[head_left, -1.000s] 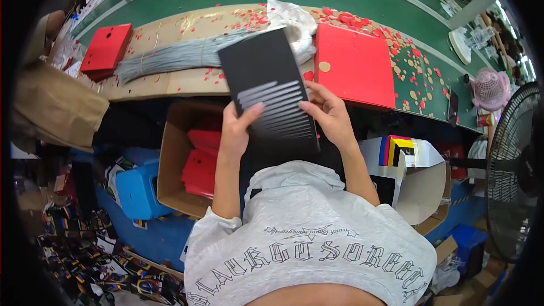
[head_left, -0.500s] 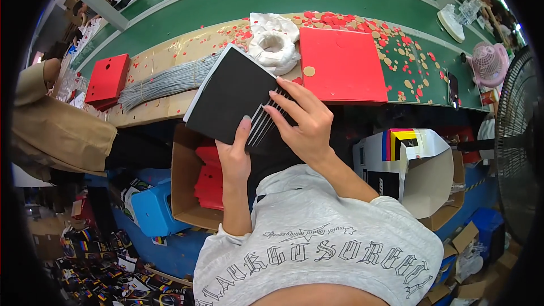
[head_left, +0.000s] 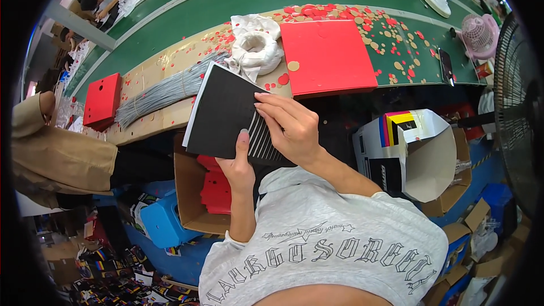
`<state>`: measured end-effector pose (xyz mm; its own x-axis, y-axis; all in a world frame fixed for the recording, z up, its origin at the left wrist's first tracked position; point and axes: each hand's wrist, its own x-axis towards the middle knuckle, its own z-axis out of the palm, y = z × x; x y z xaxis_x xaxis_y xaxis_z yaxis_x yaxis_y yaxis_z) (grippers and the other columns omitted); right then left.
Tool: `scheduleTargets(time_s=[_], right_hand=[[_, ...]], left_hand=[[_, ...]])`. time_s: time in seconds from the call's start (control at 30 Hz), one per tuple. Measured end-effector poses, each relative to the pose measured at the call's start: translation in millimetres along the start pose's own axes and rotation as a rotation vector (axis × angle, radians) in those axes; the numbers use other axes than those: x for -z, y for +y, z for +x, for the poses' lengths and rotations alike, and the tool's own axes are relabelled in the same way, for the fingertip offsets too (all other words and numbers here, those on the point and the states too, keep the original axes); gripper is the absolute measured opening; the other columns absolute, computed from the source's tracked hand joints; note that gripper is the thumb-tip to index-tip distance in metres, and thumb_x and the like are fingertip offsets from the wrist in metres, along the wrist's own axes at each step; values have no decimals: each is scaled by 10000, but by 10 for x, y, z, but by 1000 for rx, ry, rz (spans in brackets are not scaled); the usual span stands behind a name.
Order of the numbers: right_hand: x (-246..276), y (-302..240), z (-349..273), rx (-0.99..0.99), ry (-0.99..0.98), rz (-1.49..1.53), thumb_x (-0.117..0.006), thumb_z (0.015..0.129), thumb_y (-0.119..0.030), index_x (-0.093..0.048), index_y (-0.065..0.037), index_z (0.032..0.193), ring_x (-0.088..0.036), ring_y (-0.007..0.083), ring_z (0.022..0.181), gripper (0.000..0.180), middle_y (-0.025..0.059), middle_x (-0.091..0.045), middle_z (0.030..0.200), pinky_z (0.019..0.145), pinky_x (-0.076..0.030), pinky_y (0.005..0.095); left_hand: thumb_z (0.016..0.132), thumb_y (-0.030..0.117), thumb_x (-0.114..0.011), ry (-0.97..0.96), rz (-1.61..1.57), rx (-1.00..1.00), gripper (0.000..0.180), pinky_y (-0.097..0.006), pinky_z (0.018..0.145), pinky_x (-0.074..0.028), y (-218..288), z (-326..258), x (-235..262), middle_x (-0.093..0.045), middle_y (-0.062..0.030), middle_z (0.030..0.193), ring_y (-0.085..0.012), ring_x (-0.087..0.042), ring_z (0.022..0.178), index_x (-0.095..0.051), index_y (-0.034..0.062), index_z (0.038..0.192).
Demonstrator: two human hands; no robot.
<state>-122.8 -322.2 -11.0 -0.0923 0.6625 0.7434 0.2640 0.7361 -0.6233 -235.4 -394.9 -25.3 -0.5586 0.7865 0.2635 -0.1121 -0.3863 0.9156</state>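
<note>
A stack of black sheets with white edges is held tilted in front of my body. My left hand grips its near edge, thumb pressed on the top sheet and the other fingers hidden below. My right hand is closed on the right edge, fingertips together on the black surface and its thumb out of sight. Beside the right fingers the sheets are fanned into a row of thin white-lined steps. Just beyond the stack lie a bundle of grey wire ties and a white cloth-like ring.
A large red card stack and a smaller red stack lie on the bench among red and tan discs. A phone is at the right. Below stand a cardboard box with red pieces, a blue stool and a black fan.
The sheets are fanned wider, with more white edges showing along the right side. My right fingers have drawn closer together at that edge. The whole view has shifted slightly.
</note>
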Motion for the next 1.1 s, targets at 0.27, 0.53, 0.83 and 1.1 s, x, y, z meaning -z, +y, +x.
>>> scheduleTargets(time_s=[0.27,0.53,0.83,1.1], right_hand=[[-28,65,-40,25,-7,31,-771,758,35,-736,40,910,-739,264,899,156,138,-750,998,779,-605,339],[461,527,300,-462,-31,181,-707,916,-71,-750,11,978,-695,107,815,112,87,-763,922,757,-551,264],[699,1727,473,-74,-446,-122,-732,845,-54,-714,8,903,-718,255,853,87,110,-731,934,741,-578,337],[680,1685,407,116,-409,-271,-741,821,-70,-717,-21,906,-708,242,837,101,73,-720,935,718,-581,345]], left_hand=[[932,-57,-588,-75,108,31,422,-333,1033,-459,-72,-20,154,-602,-142,1297,-207,-598,1167,-518,-53,1348],[801,-21,-712,-372,154,216,499,-361,995,-474,237,392,506,-667,-150,1168,-215,-618,1107,-574,-68,1278],[703,51,-766,-1339,790,-192,212,-524,1164,-317,-182,851,-533,-438,-201,1519,-404,-340,1450,-759,-55,887],[681,41,-746,-1353,860,-257,262,-521,1157,-336,-513,932,-659,-426,-228,1515,-409,-356,1436,-769,-25,933]])
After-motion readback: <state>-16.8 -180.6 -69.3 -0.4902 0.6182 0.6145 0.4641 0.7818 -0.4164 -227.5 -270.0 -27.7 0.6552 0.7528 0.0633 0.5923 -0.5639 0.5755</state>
